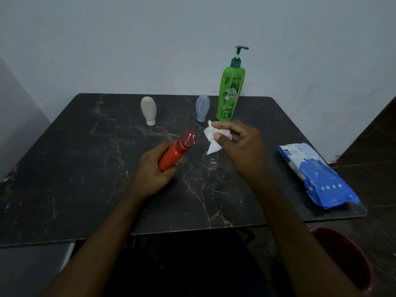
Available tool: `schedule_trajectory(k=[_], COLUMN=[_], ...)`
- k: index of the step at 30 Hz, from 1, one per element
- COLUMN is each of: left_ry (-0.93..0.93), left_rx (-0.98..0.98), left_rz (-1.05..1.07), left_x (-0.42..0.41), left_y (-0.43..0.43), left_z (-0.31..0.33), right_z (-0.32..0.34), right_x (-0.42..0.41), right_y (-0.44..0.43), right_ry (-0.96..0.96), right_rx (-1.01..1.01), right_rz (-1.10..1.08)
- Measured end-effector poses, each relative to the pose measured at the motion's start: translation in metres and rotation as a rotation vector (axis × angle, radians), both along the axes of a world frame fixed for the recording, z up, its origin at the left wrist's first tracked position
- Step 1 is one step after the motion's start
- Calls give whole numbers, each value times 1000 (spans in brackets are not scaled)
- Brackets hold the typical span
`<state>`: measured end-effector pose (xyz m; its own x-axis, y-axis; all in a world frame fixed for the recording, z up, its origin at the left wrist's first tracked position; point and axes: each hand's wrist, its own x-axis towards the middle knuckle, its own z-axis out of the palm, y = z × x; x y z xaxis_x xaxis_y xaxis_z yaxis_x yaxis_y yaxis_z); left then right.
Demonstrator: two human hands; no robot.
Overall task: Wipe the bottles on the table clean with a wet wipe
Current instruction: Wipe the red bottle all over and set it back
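My left hand (151,172) grips a red bottle (177,150) by its lower body and tilts it up and to the right above the table's middle. My right hand (237,142) pinches a crumpled white wet wipe (211,138) just right of the bottle's top, a small gap apart from it. Standing along the table's far edge are a beige squeeze bottle (148,110) upside down on its cap, a pale blue translucent bottle (202,108), and a tall green pump bottle (230,91).
A blue and white pack of wet wipes (315,174) lies at the right edge of the dark marble table (85,168). A dark red bin (342,258) stands on the floor at the lower right. A plain wall rises behind the table.
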<state>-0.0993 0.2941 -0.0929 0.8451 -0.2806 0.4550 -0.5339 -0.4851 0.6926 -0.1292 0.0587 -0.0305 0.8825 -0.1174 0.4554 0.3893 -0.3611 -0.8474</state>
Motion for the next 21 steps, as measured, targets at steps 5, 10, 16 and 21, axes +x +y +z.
schedule_trajectory(k=[5, 10, 16, 21], left_ry=[-35, -1, -23, -15], left_rx=[38, 48, -23, 25], left_rz=[1, -9, -6, -11], left_x=[0, 2, 0, -1], left_y=[0, 2, 0, 1], left_z=[-3, -8, -2, -3], right_z=[10, 15, 7, 7], right_x=[-11, -2, -20, -8], right_y=[22, 30, 39, 32], right_ry=[-60, -64, -200, -134], right_rx=[-186, -220, -213, -143], right_rz=[106, -31, 65, 52])
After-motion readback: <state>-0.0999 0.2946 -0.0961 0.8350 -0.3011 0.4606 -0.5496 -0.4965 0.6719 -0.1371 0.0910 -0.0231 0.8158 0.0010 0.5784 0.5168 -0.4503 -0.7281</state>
